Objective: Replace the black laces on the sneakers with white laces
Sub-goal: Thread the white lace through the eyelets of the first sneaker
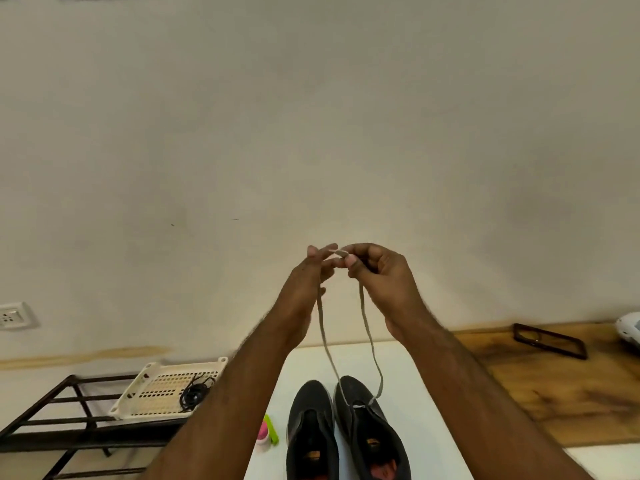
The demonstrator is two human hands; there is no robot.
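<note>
lace: white lace (364, 317) threaded through the right-side sneaker (367, 431); both strands drawn up | right hand (377, 271): one end pinched | left hand (306, 285): other strand pinched between nearly straight fingers

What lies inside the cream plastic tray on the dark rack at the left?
A coiled bundle of black laces lies in the tray, near its right end, on the perforated bottom. The tray's near right corner seems covered by the left forearm.

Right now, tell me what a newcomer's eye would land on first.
Two raised hands meet mid-frame: the right hand pinches the end of a white lace, the left hand against it. Both strands drop to the right-hand shoe of a dark pair at bottom centre. A basket at left holds black laces.
</note>
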